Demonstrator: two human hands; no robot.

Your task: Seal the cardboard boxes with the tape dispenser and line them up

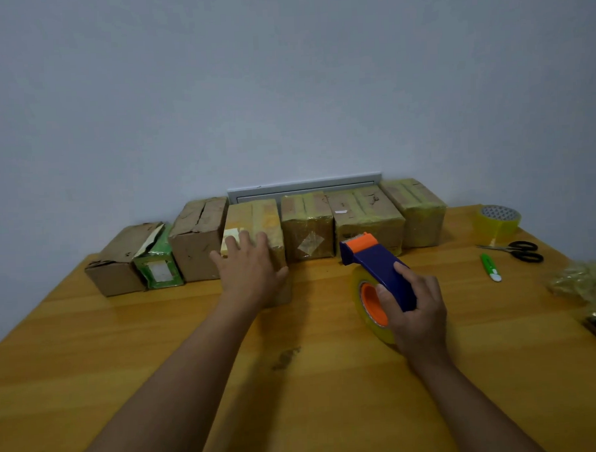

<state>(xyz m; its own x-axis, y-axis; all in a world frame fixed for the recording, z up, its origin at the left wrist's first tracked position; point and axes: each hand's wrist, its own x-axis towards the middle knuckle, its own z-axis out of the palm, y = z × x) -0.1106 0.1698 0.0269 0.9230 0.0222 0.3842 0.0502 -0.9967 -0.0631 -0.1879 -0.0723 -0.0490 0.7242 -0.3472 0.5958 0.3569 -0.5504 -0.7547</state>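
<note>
Your left hand (249, 265) lay flat, fingers straight, on the yellow-taped cardboard box (255, 227) fourth in the wall-side row on the wooden table (192, 333). Your right hand (416, 309) gripped the blue-and-orange tape dispenser (373, 256) just beside it.

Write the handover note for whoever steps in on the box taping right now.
Left hand: flat on the front of the fourth box, pushing it into the row.
Right hand: grips the tape dispenser above the table.
Done: four boxes from there rightward look taped.
Left: three boxes at the left end, brown box, green box and end box, look untaped; tape them, then straighten the row.
</note>
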